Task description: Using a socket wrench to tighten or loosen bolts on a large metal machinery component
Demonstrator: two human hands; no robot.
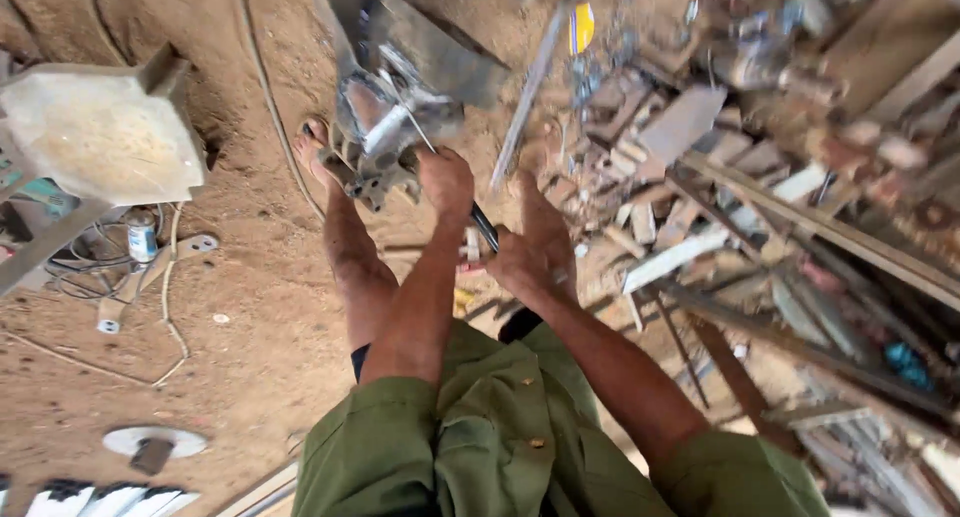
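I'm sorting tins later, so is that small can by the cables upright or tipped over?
Upright. The can stands on its base on the dirt floor, its round top facing up, beside the cables.

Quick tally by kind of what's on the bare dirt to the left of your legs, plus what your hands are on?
Dark tool handle, gripped by left hand and right hand: 1
Grey metal assembly: 1
Pale metal stool top: 1
Small can: 1
Round metal disc: 1
Total: 5
The scrap pile at right is too blurred to count.
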